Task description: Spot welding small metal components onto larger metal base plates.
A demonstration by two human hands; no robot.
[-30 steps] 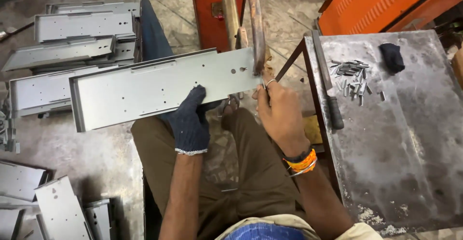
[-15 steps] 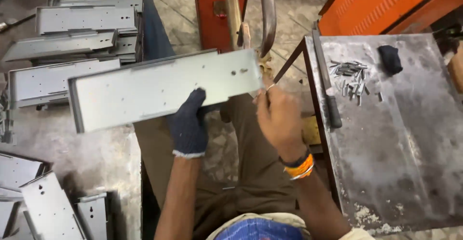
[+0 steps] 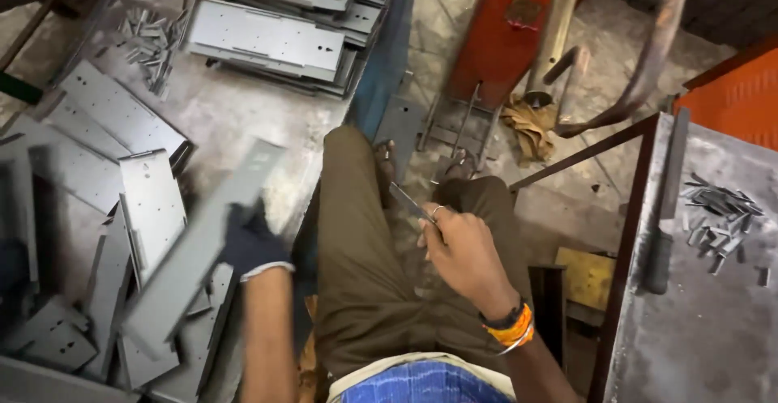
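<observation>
My left hand [image 3: 250, 243], in a dark glove, grips a long grey sheet-metal panel [image 3: 203, 245] that is blurred and tilted down over the pile at the lower left. My right hand [image 3: 462, 253], bare with an orange wristband, holds a thin dark metal tool [image 3: 408, 201] above my lap. My legs in olive trousers [image 3: 365, 241] fill the middle of the view.
Grey punched panels [image 3: 146, 200] lie heaped at the left, with a neater stack [image 3: 267, 42] at the top. A metal table [image 3: 713, 322] on the right carries a long file [image 3: 666, 200] and small metal pieces [image 3: 717, 208]. A red machine base [image 3: 506, 38] stands ahead.
My left hand has swung the panel from in front of me down to the left pile. My right hand with the tool has dropped toward my lap, and my head has turned left.
</observation>
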